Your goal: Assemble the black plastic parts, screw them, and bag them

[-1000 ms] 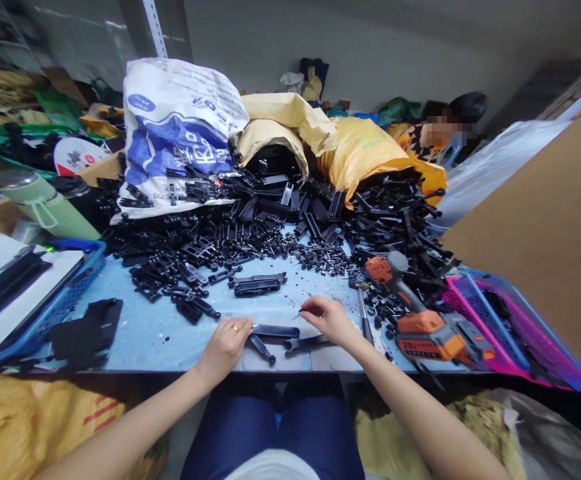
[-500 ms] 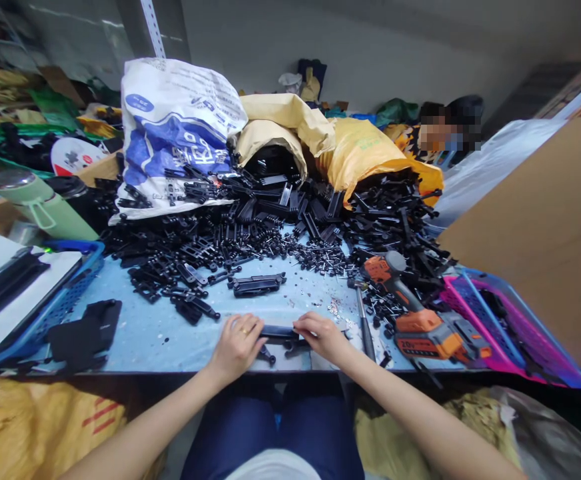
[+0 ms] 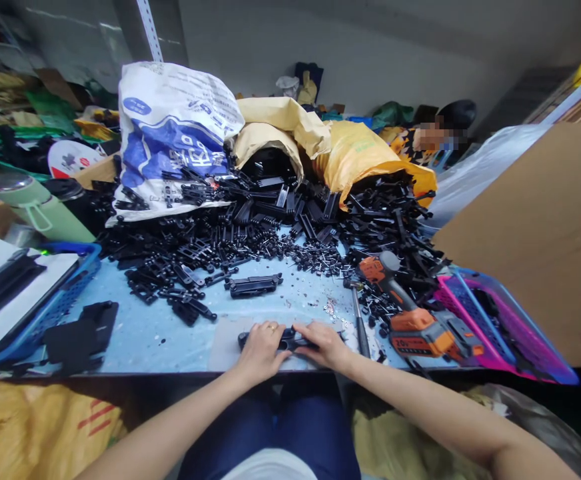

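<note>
Both my hands meet at the near edge of the blue table (image 3: 140, 330) on one flat black plastic part (image 3: 246, 340). My left hand (image 3: 260, 348), with a ring on one finger, presses its curled fingers on the part's left half. My right hand (image 3: 324, 344) grips the right half, fingers bent over it. Most of the part is hidden under my fingers. A similar assembled black piece (image 3: 253, 285) lies further out on the table.
A big heap of black plastic parts (image 3: 270, 220) spills from a white-blue sack (image 3: 170, 133) and yellow sacks (image 3: 360, 153). An orange cordless drill (image 3: 410, 320) and a hammer (image 3: 356, 310) lie right. Baskets stand left (image 3: 65, 293) and right (image 3: 495, 327). A person (image 3: 430, 137) sits beyond.
My hands have drawn together toward the table's near edge. The separate black pieces they handled now lie as one part under both hands.
</note>
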`<state>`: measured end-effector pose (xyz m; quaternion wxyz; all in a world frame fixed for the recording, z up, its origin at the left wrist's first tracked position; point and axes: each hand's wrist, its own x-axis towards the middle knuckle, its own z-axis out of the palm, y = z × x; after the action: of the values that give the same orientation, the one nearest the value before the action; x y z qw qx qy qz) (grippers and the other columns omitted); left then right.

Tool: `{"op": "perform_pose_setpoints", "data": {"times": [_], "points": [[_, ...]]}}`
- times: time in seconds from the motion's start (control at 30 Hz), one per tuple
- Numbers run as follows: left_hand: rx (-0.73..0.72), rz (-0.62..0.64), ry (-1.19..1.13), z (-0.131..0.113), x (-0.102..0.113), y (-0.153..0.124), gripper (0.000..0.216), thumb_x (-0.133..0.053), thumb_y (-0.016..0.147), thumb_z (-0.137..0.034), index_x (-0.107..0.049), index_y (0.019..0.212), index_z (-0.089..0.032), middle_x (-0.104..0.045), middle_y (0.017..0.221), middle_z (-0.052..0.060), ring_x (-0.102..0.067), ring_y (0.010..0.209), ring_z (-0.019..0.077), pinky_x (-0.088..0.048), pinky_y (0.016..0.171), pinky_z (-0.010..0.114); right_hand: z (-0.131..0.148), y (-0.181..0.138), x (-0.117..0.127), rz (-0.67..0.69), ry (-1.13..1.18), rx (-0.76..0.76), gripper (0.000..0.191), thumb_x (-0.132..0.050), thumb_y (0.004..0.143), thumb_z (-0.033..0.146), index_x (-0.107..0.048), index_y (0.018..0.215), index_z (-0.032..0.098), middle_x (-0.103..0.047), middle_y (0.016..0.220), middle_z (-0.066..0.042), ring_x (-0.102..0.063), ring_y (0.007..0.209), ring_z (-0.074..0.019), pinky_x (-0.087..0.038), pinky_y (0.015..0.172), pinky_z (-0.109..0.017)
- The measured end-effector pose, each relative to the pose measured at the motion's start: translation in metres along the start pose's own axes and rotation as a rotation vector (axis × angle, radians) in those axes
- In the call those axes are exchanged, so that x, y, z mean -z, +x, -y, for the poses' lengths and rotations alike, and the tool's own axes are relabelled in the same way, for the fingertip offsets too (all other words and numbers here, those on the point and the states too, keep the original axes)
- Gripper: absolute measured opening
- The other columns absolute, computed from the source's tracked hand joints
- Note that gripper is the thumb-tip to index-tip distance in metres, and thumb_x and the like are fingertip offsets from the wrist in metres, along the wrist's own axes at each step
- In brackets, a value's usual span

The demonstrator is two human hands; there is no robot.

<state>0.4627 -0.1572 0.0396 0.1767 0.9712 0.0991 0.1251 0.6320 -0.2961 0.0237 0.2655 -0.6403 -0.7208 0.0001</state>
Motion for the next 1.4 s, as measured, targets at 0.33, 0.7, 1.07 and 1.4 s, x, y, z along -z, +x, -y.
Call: {"op": "perform_pose_setpoints", "data": {"times": [0.33,0.7,1.07,1.4], "points": [[-0.069,0.034,0.103,0.001,0.009,0.0,0.041,-0.05,0.081,-0.035,-0.045,0.116,-0.015,-0.055,0.105,0.012,-0.05,0.096,0.0243,-0.039,0.079,0.037,-0.007,0.008,0.014,0.217,-0.152,0.061,0.041,-0.044,0.085,0.044,-0.049,0.119,0.021,-0.06,0.085,-0.007,-0.053,0.076,-0.0166,-0.041,0.064,-0.026],[-0.109,-0.181,-0.57,-0.047,0.08,-0.031,0.056,-0.004,0.09,-0.041,-0.046,0.06,-0.02,-0.048,0.051,0.002,-0.049,0.05,0.0129,-0.04,0.051,0.028,0.088,0.035,0.054,-0.057,0.565,0.007,0.053,-0.012,0.088,0.051,-0.044,0.058,0.023,-0.044,0.046,0.0,-0.047,0.045,-0.013,-0.039,0.049,-0.026],[-0.069,-0.332,0.079,0.021,0.028,-0.013,0.055,-0.027,0.084,-0.056,-0.05,0.119,-0.021,-0.06,0.099,0.012,-0.055,0.091,0.0231,-0.043,0.075,0.036,0.008,0.132,-0.022,-0.248,-0.056,-0.403,0.024,-0.03,0.088,0.023,-0.053,0.094,0.022,-0.055,0.106,-0.005,-0.049,0.103,-0.0187,-0.04,0.087,-0.031],[0.137,-0.15,0.299,0.087,0.041,0.048,0.032,-0.053,0.08,-0.031,-0.052,0.112,-0.024,-0.058,0.103,0.007,-0.048,0.1,0.0256,-0.036,0.081,0.042,-0.15,0.229,0.019,0.032,-0.415,-0.492,0.031,-0.036,0.082,0.005,-0.053,0.106,0.016,-0.049,0.12,-0.016,-0.042,0.108,-0.0246,-0.032,0.086,-0.04]]}}
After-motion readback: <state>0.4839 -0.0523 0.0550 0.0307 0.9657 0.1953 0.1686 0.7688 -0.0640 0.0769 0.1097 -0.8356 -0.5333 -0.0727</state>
